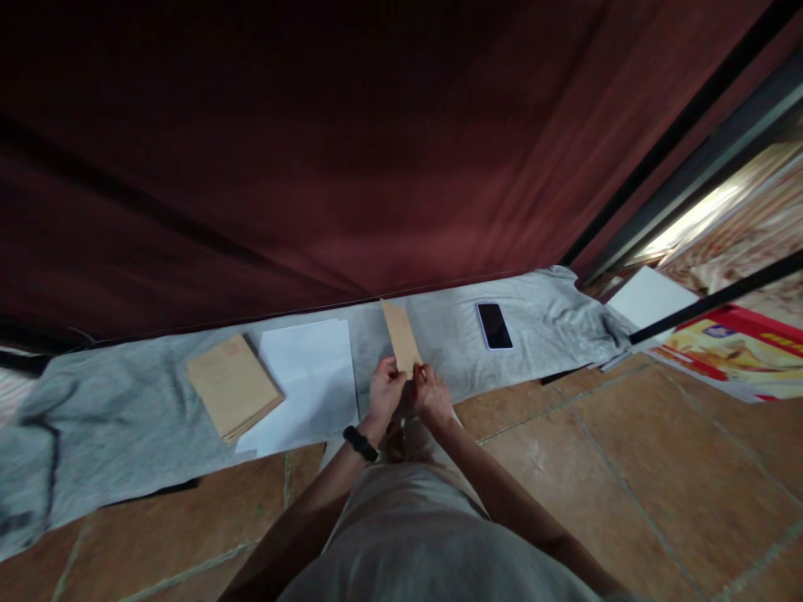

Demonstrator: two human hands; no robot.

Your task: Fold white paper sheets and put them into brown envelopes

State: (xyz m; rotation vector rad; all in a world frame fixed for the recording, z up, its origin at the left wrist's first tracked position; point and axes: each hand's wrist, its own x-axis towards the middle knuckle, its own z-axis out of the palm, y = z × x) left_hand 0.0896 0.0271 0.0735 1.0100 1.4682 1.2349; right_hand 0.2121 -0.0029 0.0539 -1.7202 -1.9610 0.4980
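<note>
A narrow brown paper envelope [402, 334] is held by its near end, its far end pointing away toward the dark red cloth. My left hand [386, 391] pinches the envelope's near left corner between thumb and fingers. At the near right corner, my right hand [432, 395] has its fingers closed on the same envelope. To the left, a stack of brown envelopes [234, 385] overlaps several white paper sheets [307, 376]. A phone [495, 326] with a dark screen lies to the right of my hands.
Grey cloth [452, 334] covers the long narrow surface under these things. Behind it hangs dark red cloth [401, 192]. At the right are a dark metal bar [721, 303], a white panel [652, 297] and a red-and-yellow printed box [740, 351]. Tiled floor [552, 468] lies below.
</note>
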